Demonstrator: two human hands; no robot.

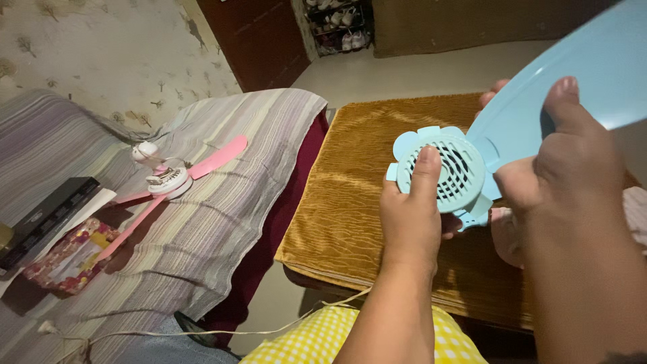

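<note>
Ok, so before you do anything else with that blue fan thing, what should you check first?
1. Left hand steadies the round vented blue hub, thumb on its face: ok.
2. Right hand grips the light blue fan blade: ok.
3. Blade seated fully in the hub: cannot tell.
4. Gold cloth on the table under the hands: ok.
5. Pink fan lies apart on the striped bed cover: ok.

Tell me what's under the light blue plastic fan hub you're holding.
Under the light blue plastic fan hub: a golden-brown velvety table cloth. The left hand and right hand cover whatever lies directly beneath.
</note>
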